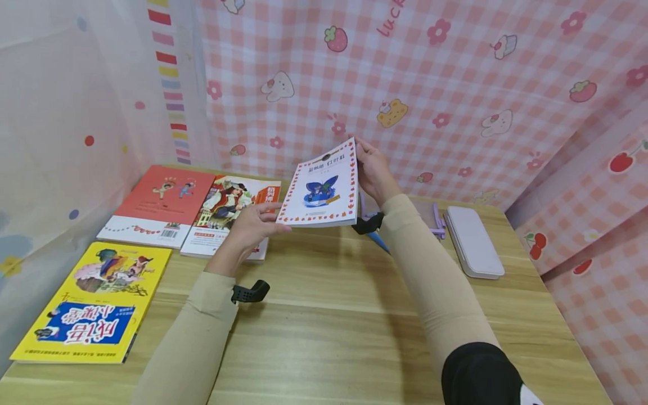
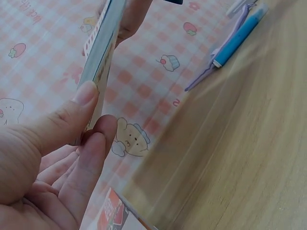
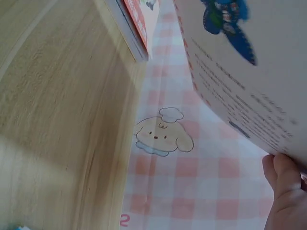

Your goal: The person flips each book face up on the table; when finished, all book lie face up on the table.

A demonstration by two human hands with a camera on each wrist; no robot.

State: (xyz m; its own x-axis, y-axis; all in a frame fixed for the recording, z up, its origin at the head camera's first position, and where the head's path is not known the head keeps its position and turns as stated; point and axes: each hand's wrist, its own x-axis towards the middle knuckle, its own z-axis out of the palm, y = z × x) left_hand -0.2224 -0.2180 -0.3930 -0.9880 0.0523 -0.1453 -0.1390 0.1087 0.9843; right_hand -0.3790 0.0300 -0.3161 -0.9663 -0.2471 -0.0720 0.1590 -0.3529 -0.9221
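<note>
Fingers [image 2: 91,143] of left hand [image 1: 251,225] pinching the near corner of a thin white book [image 1: 321,188] with a red-dotted border and a blue picture; right hand [image 1: 372,169] gripping its far edge, the smooth flat cover tilted above the pale wood-grain surface [image 1: 334,320]. Around: red book [image 1: 162,205], illustrated book [image 1: 230,216] and glossy yellow book [image 1: 96,301] flat at left, rounded white case [image 1: 473,241] and blue pen [image 2: 238,36] at right, pink checked cloth [image 1: 455,84] behind.

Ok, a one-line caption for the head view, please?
Both hands, left hand and right hand, hold a white red-bordered book above a wooden desk, three books lying at left.
</note>
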